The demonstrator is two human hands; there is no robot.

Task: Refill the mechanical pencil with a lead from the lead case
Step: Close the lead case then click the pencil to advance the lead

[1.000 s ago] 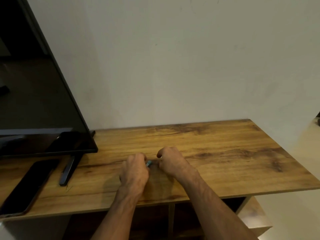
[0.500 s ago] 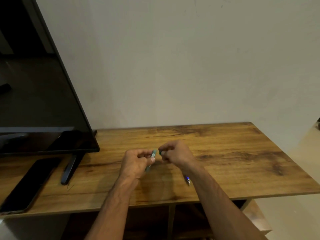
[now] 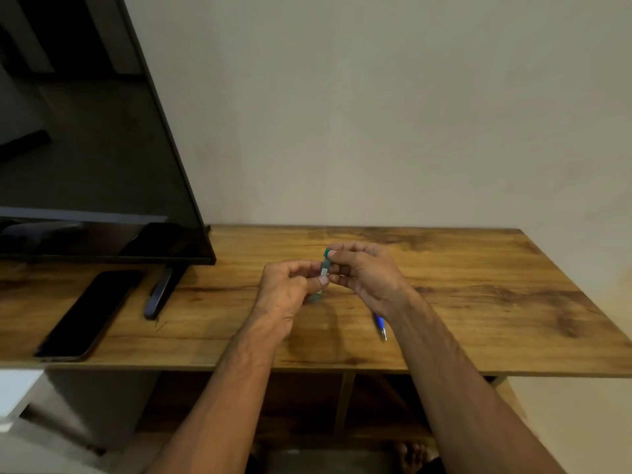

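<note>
A slim grey-green lead case (image 3: 324, 268) with a teal cap stands nearly upright above the wooden table (image 3: 478, 295). My left hand (image 3: 285, 292) pinches the case's lower part between thumb and fingers. The fingertips of my right hand (image 3: 366, 275) pinch the teal cap at its top end. A blue mechanical pencil (image 3: 380, 326) lies on the table under my right wrist, its metal tip toward me and most of its body hidden by the forearm.
A black TV screen (image 3: 85, 159) on a foot (image 3: 159, 295) stands at the left. A dark phone (image 3: 89, 313) lies flat near the table's front-left edge. A wall rises behind the table. Open shelves show below the tabletop.
Both hands have lifted off the table with the lead case, which has turned from lying low to nearly upright. The pencil under my right wrist has come into view.
</note>
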